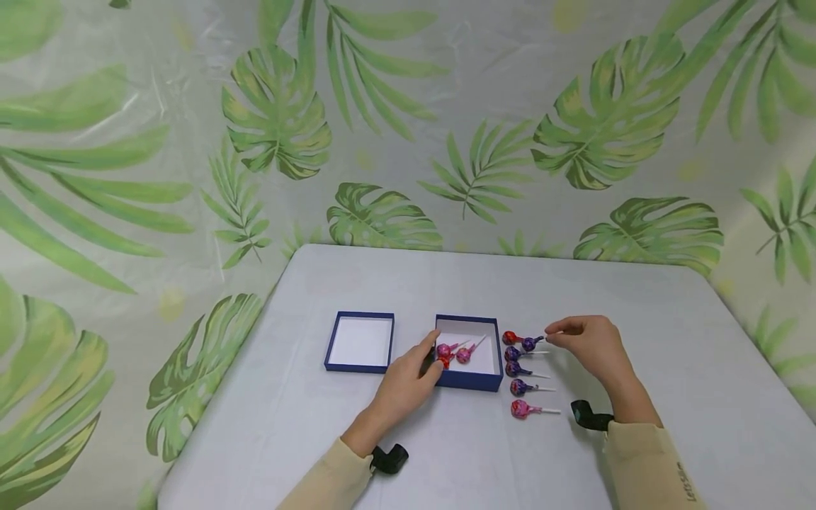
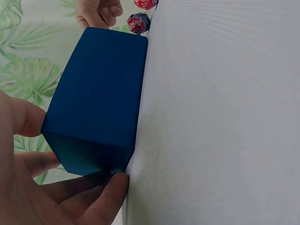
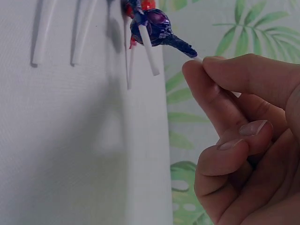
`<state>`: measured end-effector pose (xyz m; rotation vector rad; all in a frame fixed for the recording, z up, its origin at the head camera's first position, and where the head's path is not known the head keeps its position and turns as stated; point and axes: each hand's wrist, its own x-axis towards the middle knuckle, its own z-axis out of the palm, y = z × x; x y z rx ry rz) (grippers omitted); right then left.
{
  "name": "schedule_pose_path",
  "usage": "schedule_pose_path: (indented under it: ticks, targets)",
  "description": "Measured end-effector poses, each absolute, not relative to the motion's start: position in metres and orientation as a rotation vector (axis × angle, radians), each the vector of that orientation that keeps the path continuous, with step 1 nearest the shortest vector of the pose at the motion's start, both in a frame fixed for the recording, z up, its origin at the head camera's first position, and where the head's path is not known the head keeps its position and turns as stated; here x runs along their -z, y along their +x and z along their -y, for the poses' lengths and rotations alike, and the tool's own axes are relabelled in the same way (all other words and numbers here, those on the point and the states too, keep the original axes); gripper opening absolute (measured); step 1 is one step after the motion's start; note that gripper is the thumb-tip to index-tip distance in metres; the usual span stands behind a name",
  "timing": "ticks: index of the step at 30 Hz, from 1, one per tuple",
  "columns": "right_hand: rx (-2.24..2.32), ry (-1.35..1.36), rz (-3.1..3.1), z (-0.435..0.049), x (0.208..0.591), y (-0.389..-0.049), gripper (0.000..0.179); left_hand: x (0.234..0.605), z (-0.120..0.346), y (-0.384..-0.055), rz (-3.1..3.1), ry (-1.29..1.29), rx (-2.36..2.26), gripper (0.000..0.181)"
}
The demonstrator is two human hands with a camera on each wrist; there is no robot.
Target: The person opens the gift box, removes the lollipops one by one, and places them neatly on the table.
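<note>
My right hand (image 1: 588,345) pinches the stick of a dark purple lollipop (image 1: 530,344) between thumb and forefinger, its other fingers curled into the palm. In the right wrist view this wrapped lollipop (image 3: 157,29) overlaps others behind it. My left hand (image 1: 404,380) holds the left side of a blue box (image 1: 468,381), fingers and thumb around its corner in the left wrist view. Inside the box lie pink lollipops (image 1: 464,355) and a red one (image 1: 444,362), partly hidden by the left hand. A red lollipop (image 1: 509,338) lies just right of the box.
Below the held lollipop, more lollipops form a column, purple (image 1: 513,369) ones above a pink one (image 1: 520,409), sticks pointing right. A shallow blue-rimmed lid (image 1: 360,369) with a white inside lies left of the box. The white table (image 1: 472,460) meets a leaf-patterned backdrop (image 1: 484,106).
</note>
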<state>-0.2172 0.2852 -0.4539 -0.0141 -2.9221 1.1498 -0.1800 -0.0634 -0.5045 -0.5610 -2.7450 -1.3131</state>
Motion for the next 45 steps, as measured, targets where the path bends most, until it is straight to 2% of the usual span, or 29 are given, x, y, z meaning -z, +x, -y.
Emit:
schedule_pose_path:
  ticks: [17,45]
  targets:
    - [-1.200,-0.064,2.971,-0.299,0.475,-0.224,0.030,0.504,0.064,-0.180,2.744,-0.549,1.308,0.058]
    - [-1.064,-0.041,3.049,-0.307,0.494,-0.227,0.017,0.506,0.063,-0.180,2.749,-0.557,1.302,0.059]
